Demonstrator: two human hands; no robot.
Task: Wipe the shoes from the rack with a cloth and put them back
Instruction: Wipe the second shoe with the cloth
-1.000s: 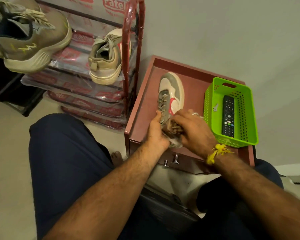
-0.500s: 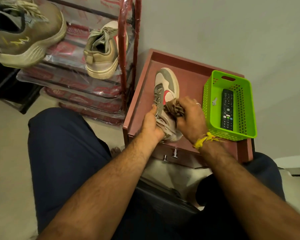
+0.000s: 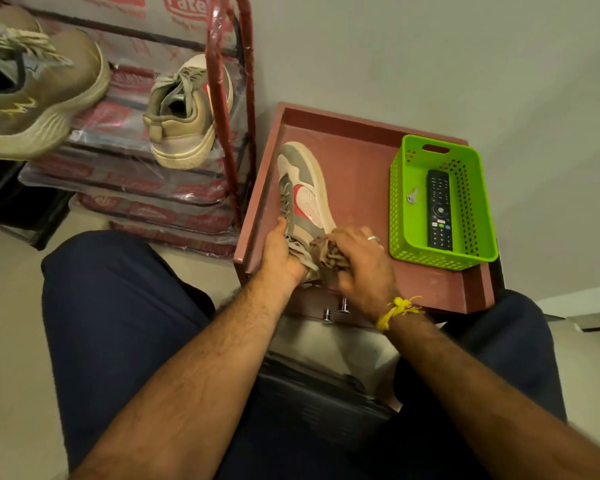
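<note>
A beige and grey sneaker (image 3: 305,192) with a red mark lies on its side on the reddish-brown cabinet top (image 3: 361,174), toe pointing away from me. My left hand (image 3: 279,251) grips its heel end near the laces. My right hand (image 3: 361,261) holds a bunched brown cloth (image 3: 328,252) and presses it against the shoe's rear side. Its matching sneaker (image 3: 184,116) stands on the red shoe rack (image 3: 222,98) to the left. A larger olive sneaker (image 3: 32,95) sits on the rack at far left.
A green plastic basket (image 3: 478,209) with a black remote (image 3: 439,209) and a key stands on the cabinet's right side. The rack shelves are wrapped in printed plastic. My knees in dark trousers flank the cabinet front, which has two metal knobs (image 3: 335,310).
My right hand has slid the cloth from the shoe's middle back toward the heel end. My left hand has kept its grip on the shoe.
</note>
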